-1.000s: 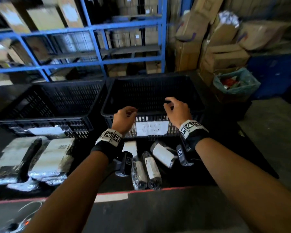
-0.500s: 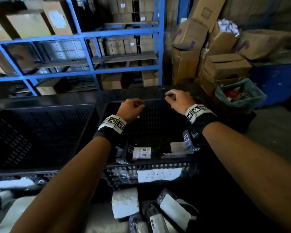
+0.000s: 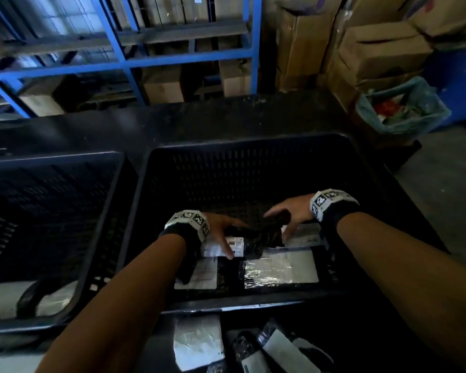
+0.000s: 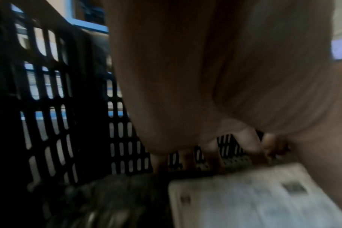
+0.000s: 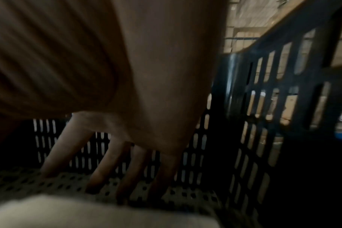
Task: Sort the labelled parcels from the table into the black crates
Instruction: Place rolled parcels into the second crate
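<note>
Both hands reach down into the right black crate [image 3: 253,142]. My left hand [image 3: 226,238] and right hand [image 3: 280,222] flank a dark parcel [image 3: 265,234] with a white label [image 3: 236,244] near the crate floor. The left thumb lies across that label. In the left wrist view the fingers [image 4: 252,148] run straight down past the labelled parcel [image 4: 254,200]. The right wrist view shows spread, straight fingers [image 5: 107,162] touching the perforated floor. Two more labelled parcels [image 3: 280,267] [image 3: 199,277] lie flat in the crate. The left black crate [image 3: 51,157] holds pale parcels [image 3: 0,297].
More wrapped parcels [image 3: 197,340] [image 3: 280,351] lie on the table in front of the crates. Blue shelving [image 3: 189,57] and stacked cardboard boxes [image 3: 374,49] stand behind. A green-lined bin [image 3: 404,106] sits at the right.
Both hands have gone from hovering curled above the right crate down to its floor, with their fingers now straightened. The view has tipped forward over the crate.
</note>
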